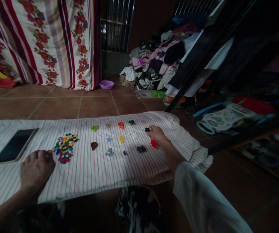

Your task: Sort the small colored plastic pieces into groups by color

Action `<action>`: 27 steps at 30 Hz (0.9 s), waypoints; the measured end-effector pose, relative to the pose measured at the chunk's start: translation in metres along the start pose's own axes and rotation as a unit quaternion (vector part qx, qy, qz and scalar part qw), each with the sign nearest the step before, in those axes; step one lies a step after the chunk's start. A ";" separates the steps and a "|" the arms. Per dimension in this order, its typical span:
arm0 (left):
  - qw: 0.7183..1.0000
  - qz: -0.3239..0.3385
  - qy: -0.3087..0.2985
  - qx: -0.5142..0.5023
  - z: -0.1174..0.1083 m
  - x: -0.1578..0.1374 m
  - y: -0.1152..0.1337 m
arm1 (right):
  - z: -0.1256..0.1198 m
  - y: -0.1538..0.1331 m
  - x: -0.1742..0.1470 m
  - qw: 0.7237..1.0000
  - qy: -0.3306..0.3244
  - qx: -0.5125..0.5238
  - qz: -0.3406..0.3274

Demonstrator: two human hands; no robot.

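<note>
My left hand (37, 167) rests on the striped cloth with its fingers curled under. Beside its fingertips lies a mixed pile of small coloured plastic pieces (65, 147); whether anything is inside the fingers is hidden. My right hand (156, 133) reaches to the far right, fingertips closed together at a small heap of black pieces (147, 129). Anything pinched there is too small to make out. Nearby are heaps of red pieces (154, 144), white pieces (134, 134), dark grey pieces (141, 149), dark green pieces (132, 122) and pink pieces (142, 121).
More single-colour heaps, such as orange pieces (121, 125), yellow pieces (121, 139) and brown pieces (94, 146), dot the cloth (81, 181). A phone (14, 145) lies at left. Beyond are a purple basin (106, 84) and piled clothes (158, 61). A dark post (190, 76) slants up at right.
</note>
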State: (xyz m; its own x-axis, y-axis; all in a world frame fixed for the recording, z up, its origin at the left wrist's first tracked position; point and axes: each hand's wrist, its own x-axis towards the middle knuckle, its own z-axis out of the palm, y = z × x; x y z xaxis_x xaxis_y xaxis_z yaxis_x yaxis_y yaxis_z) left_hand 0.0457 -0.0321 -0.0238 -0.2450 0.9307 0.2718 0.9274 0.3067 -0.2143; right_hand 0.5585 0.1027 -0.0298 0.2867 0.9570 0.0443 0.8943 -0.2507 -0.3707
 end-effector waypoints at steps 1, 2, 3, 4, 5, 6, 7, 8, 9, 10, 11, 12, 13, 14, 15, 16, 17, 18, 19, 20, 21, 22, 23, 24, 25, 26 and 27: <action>1.000 0.001 -0.001 0.001 0.000 0.000 0.000 | 0.001 -0.001 0.001 1.000 -0.004 -0.004 0.001; 1.000 0.002 -0.003 0.002 -0.001 0.000 0.000 | 0.002 -0.002 0.002 1.000 -0.007 -0.008 0.002; 1.000 0.002 -0.003 0.003 -0.001 0.000 0.000 | 0.003 -0.002 0.003 1.000 -0.008 -0.011 0.003; 1.000 0.001 -0.005 0.004 -0.001 0.000 0.000 | 0.003 -0.002 0.004 1.000 -0.008 -0.016 0.003; 1.000 -0.002 -0.007 0.004 -0.002 0.000 0.000 | 0.004 -0.002 0.004 1.000 -0.007 -0.021 0.002; 1.000 -0.005 -0.010 0.004 -0.002 0.000 0.000 | 0.004 -0.002 0.004 1.000 -0.006 -0.026 -0.001; 1.000 -0.006 -0.013 0.002 -0.001 0.000 0.000 | 0.003 -0.001 0.004 1.000 -0.003 -0.030 -0.007; 1.000 -0.007 -0.014 0.001 -0.001 0.000 0.000 | 0.003 -0.001 0.003 0.999 0.002 -0.033 -0.015; 1.000 -0.008 -0.013 -0.001 0.000 0.000 0.000 | 0.003 -0.001 0.003 0.999 0.009 -0.036 -0.024; 1.000 -0.008 -0.013 -0.002 0.001 0.000 0.000 | 0.003 -0.002 0.003 0.999 0.017 -0.038 -0.034; 1.000 -0.008 -0.012 -0.004 0.002 0.001 0.000 | 0.003 -0.002 0.002 0.998 0.023 -0.040 -0.043; 1.000 -0.008 -0.011 -0.004 0.002 0.001 0.000 | 0.004 -0.004 0.002 0.997 0.028 -0.042 -0.052; 1.000 -0.007 -0.011 -0.005 0.003 0.001 0.000 | 0.005 -0.005 0.002 0.997 0.029 -0.046 -0.058; 1.000 -0.007 -0.010 -0.005 0.003 0.001 0.000 | 0.006 -0.007 0.003 0.996 0.028 -0.052 -0.060; 1.000 -0.005 -0.008 -0.004 0.002 0.001 0.000 | 0.007 -0.008 0.003 0.996 0.027 -0.059 -0.061; 1.000 -0.005 -0.006 -0.004 0.002 0.001 0.000 | 0.008 -0.009 0.003 0.996 0.026 -0.065 -0.061; 1.000 -0.004 -0.005 -0.003 0.001 0.001 0.000 | 0.009 -0.010 0.004 0.996 0.025 -0.069 -0.059; 1.000 -0.005 -0.004 -0.002 0.000 0.001 0.001 | 0.009 -0.011 0.004 0.996 0.025 -0.071 -0.057; 1.000 -0.004 -0.005 -0.001 0.000 0.001 0.001 | 0.009 -0.011 0.004 0.996 0.025 -0.070 -0.055; 1.000 -0.003 -0.007 -0.001 -0.001 0.001 0.001 | 0.009 -0.011 0.004 0.996 0.025 -0.067 -0.053; 1.000 -0.002 -0.009 -0.003 -0.001 0.001 0.001 | 0.007 -0.011 0.004 0.996 0.026 -0.063 -0.053; 1.000 -0.002 -0.010 -0.004 -0.002 0.001 0.001 | 0.006 -0.012 0.003 0.996 0.029 -0.059 -0.055; 1.000 -0.002 -0.011 -0.005 -0.002 0.001 0.000 | 0.004 -0.013 0.002 0.996 0.034 -0.056 -0.059; 1.000 -0.002 -0.011 -0.006 -0.002 0.001 0.000 | 0.002 -0.015 0.001 0.996 0.040 -0.052 -0.065; 1.000 -0.002 -0.011 -0.006 -0.002 0.001 0.000 | -0.001 -0.018 -0.001 0.995 0.047 -0.048 -0.074; 1.000 -0.003 -0.013 -0.004 -0.002 0.001 0.000 | -0.002 -0.023 -0.004 0.994 0.052 -0.044 -0.086; 1.000 -0.004 -0.015 -0.004 -0.001 0.001 0.000 | -0.003 -0.029 -0.006 0.993 0.053 -0.038 -0.102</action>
State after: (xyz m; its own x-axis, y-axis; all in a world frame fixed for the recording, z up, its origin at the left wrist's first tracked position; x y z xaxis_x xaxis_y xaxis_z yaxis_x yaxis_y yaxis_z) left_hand 0.0456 -0.0317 -0.0222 -0.2605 0.9337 0.2457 0.9277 0.3126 -0.2043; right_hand 0.5317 0.1035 -0.0166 0.1278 0.9693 0.2100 0.9598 -0.0674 -0.2726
